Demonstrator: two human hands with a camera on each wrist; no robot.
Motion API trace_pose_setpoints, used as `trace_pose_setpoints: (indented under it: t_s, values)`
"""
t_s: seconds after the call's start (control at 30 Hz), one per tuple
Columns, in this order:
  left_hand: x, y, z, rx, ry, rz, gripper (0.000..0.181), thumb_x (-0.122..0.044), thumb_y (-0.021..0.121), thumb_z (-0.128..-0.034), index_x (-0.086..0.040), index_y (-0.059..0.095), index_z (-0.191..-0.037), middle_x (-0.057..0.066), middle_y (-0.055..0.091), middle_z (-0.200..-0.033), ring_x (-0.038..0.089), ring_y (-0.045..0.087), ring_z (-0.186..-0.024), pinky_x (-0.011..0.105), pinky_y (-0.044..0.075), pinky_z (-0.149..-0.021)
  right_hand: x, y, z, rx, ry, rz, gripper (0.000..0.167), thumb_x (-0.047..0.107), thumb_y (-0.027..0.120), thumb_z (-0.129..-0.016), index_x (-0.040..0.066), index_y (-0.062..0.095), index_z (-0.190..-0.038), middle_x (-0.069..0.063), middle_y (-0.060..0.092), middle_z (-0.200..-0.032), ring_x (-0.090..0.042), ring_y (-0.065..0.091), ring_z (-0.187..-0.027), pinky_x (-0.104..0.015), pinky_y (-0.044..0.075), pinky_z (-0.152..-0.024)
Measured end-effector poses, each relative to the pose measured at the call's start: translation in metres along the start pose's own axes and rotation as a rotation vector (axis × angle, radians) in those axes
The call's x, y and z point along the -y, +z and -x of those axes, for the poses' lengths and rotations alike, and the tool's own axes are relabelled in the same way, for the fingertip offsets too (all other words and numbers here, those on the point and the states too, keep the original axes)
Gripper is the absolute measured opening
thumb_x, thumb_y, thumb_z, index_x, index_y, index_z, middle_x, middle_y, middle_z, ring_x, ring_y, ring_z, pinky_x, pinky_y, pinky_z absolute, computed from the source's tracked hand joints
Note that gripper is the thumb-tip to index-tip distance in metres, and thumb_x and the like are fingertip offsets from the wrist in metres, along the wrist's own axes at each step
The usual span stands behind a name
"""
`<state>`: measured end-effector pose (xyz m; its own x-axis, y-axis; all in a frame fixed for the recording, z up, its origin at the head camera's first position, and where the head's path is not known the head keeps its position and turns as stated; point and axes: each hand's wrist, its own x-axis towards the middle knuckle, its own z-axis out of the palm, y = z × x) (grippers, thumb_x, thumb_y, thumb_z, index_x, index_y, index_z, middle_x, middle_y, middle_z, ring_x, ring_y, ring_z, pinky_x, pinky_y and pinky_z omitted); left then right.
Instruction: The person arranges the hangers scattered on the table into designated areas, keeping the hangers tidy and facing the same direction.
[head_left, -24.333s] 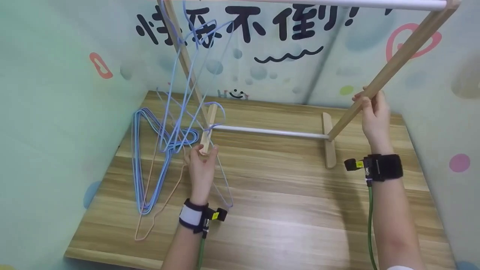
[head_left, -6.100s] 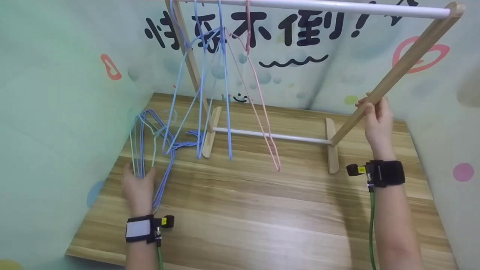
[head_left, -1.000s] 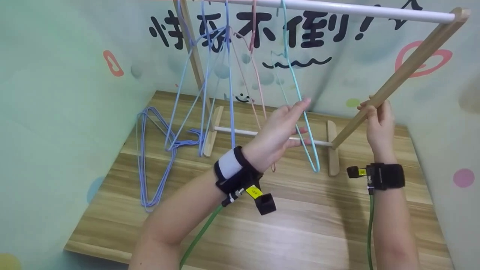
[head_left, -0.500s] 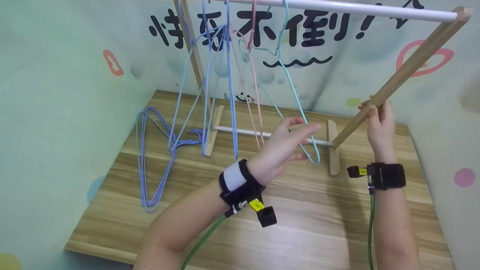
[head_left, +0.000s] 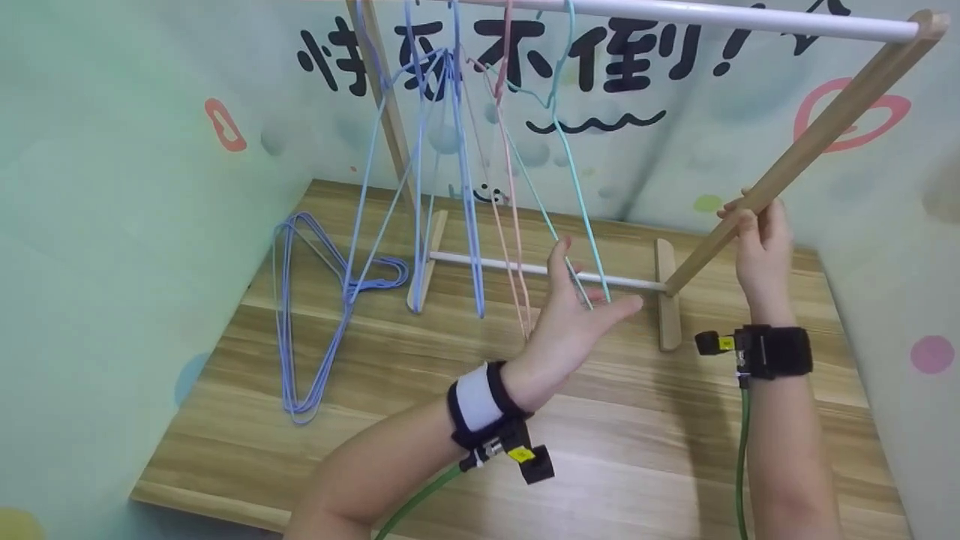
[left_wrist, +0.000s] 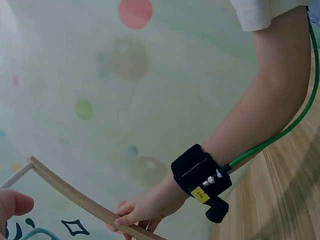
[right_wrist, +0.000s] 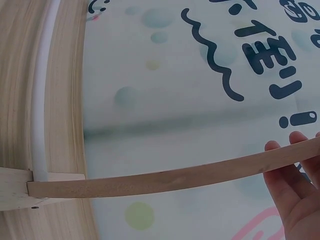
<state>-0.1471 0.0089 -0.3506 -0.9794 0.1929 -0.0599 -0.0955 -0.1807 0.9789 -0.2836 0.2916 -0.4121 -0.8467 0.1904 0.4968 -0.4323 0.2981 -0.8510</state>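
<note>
Here, right of centre in the head view, the left hand [head_left: 566, 326], fingers spread, hides the lower end of the turquoise hanger [head_left: 577, 192], perhaps touching it; towards the right edge, the right hand [head_left: 765, 255] grips the wooden post [head_left: 832, 124].

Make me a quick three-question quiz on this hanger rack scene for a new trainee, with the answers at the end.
1. True or false: the right hand is holding a hanger.
2. Which hanger's lower end is at the left hand? A) pink hanger B) turquoise hanger C) blue hanger
3. Where do the stacked blue hangers lie?

Key:
1. False; it grips the rack's wooden upright.
2. B.
3. On the wooden tabletop, toward its left side.
</note>
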Motion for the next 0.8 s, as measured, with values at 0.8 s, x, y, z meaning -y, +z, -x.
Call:
trace_pose_setpoints:
  t_s: [0.8]
  values:
    - [0.086,-0.057,0.015,0.307,-0.168,-0.520,0.090,-0.023,0.077,-0.0800,-0.007,0.023,-0.150,0.018,0.044,-0.140,0.034,0.046,-0.123,0.044,0.047,-0.093,0.031,0.008,0.010,0.000,-0.023,0.052,0.026,0.014,0.045,-0.101,0.006,0.053,-0.124,-0.015,0.059,-0.108,-0.024,0.059,-0.103,-0.029,0.045,-0.088]
